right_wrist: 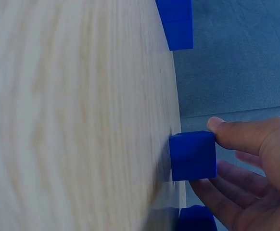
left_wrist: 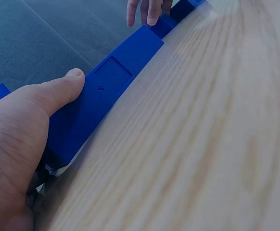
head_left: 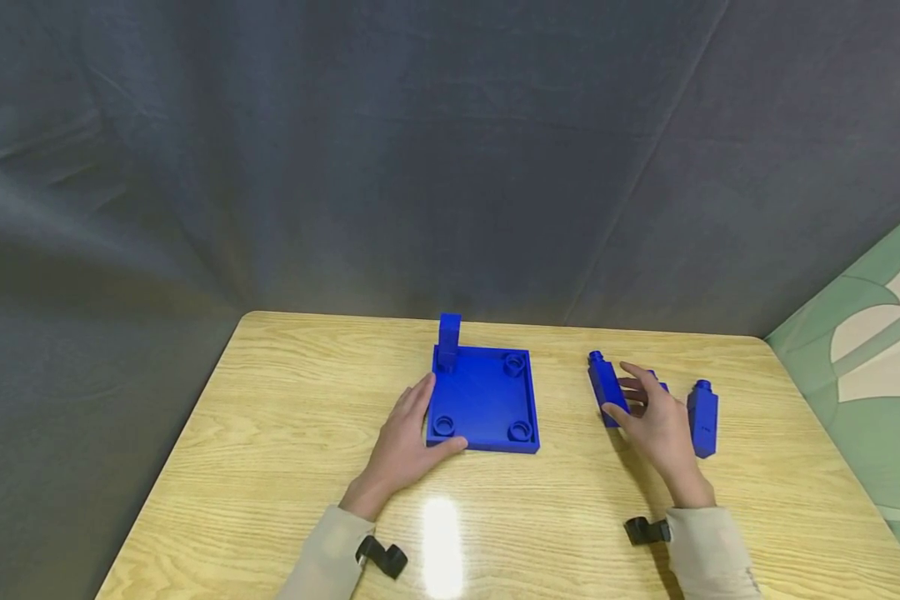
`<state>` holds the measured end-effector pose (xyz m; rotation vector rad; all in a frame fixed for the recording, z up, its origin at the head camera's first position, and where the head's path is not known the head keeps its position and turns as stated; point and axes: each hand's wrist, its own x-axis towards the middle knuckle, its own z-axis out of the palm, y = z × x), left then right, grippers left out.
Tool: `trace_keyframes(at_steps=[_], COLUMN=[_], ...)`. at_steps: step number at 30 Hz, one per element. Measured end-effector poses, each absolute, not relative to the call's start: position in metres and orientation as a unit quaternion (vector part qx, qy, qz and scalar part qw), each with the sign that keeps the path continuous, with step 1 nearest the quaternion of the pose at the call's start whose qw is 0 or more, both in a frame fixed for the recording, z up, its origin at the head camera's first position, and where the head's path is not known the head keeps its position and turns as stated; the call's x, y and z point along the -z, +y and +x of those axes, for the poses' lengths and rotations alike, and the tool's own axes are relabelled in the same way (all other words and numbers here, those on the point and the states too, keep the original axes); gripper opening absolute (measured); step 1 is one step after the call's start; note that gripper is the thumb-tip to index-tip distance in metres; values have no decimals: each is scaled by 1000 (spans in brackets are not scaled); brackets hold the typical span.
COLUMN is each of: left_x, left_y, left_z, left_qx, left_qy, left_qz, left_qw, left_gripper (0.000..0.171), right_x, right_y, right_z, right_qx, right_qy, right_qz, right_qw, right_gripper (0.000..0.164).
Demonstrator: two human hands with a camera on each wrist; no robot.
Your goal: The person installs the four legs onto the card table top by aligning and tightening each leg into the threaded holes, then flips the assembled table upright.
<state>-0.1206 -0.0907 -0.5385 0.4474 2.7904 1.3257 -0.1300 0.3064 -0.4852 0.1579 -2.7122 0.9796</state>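
A blue square tabletop piece [head_left: 487, 400] lies on the table with its raised rim up. Round sockets [head_left: 520, 431] show at three corners, and a blue leg [head_left: 449, 340] stands upright at the far left one. My left hand [head_left: 403, 446] holds the near left corner, thumb along the front side and fingers on the left side. To the right, my right hand [head_left: 656, 421] straddles a lying blue leg [head_left: 604, 385], thumb at one side and fingertips at the other. That leg's square end [right_wrist: 193, 156] faces the right wrist camera.
Another blue leg [head_left: 702, 419] with a round peg lies right of my right hand. One more leg [head_left: 662, 387] is mostly hidden behind that hand. A dark cloth [head_left: 450, 167] hangs behind the wooden table [head_left: 300, 400], and a leaf-patterned surface [head_left: 881, 350] borders it on the right.
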Motion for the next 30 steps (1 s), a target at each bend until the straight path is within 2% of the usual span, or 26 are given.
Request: trace_keyframes(at_steps=[6, 12, 15, 30], left_x=[539, 538, 538, 536], left_y=[-91, -91, -91, -90], left_z=[-121, -120, -120, -120], left_qx=[-425, -426, -424, -426], left_qy=[894, 894, 894, 893], left_qz=[140, 142, 141, 142], left_qw=[12, 13, 13, 15], left_gripper=[115, 114, 114, 115], right_x=[485, 483, 483, 492], right_y=[304, 300, 298, 292], right_z=[-130, -129, -129, -128], right_qx=[-339, -333, -321, -280], right_qy=[-932, -941, -946, -956], right_qz=[41, 5, 9, -10], right_qw=[117, 56, 41, 90], right_gripper=[73, 98, 104, 94])
